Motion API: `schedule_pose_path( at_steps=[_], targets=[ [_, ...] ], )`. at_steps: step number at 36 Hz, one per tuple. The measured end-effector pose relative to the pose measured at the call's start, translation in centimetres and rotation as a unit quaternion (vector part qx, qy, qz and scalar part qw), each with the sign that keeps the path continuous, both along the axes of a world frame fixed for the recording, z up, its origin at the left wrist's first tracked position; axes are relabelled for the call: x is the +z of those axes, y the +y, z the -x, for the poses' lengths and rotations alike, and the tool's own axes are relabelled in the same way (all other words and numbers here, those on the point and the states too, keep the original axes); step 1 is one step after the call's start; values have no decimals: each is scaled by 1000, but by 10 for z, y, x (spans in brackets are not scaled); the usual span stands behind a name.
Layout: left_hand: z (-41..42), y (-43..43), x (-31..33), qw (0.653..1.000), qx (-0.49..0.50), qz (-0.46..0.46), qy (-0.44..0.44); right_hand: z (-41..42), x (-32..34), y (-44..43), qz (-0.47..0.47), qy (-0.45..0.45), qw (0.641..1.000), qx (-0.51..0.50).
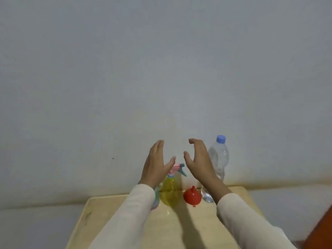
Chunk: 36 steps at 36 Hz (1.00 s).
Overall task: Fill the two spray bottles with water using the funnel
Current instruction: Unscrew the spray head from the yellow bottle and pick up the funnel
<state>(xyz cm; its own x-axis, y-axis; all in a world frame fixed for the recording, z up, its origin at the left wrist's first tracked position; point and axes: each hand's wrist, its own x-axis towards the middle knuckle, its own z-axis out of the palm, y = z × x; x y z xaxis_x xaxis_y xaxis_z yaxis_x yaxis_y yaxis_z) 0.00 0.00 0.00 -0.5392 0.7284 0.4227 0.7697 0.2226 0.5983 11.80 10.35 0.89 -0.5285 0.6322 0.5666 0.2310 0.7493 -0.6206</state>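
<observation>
A yellow spray bottle (169, 192) with a pink and teal trigger head stands at the far edge of the small table (100, 218). A second, bluish spray bottle (156, 198) is mostly hidden behind my left sleeve. A red funnel (192, 196) sits upside down, spout up, right of the yellow bottle. A clear water bottle (218, 159) with a blue cap stands at the far right. My left hand (155, 164) and my right hand (199, 159) are raised above these things, palms facing each other, fingers relaxed, holding nothing.
A plain grey wall (161, 69) rises directly behind the table. The pale wooden table top ends at left and right edges close to my arms. An orange-brown surface (321, 230) shows at the lower right corner.
</observation>
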Motion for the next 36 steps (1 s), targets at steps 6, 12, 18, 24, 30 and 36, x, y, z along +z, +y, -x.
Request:
schedule_pose_path(
  at_steps=[6, 12, 18, 24, 30, 36],
  targets=[
    [-5, 8, -85, 994, 41, 1, -100, 11, -79, 5, 71, 13, 997, 6],
    [-7, 24, -149, 992, 62, -25, -111, 29, -139, 17, 130, -14, 991, -4],
    [3, 56, -189, 992, 64, 32, -107, 56, -158, 26, 190, 25, 981, 40],
    [3, 66, -204, 974, 111, 76, -183, 82, -171, 32, 188, 67, 980, 4],
    [1, 77, -199, 985, 50, 61, -154, 70, -168, 40, 240, 75, 968, 6],
    [-12, 73, -186, 981, 17, 14, -192, 42, -149, 59, 405, 162, 897, 63]
  ],
)
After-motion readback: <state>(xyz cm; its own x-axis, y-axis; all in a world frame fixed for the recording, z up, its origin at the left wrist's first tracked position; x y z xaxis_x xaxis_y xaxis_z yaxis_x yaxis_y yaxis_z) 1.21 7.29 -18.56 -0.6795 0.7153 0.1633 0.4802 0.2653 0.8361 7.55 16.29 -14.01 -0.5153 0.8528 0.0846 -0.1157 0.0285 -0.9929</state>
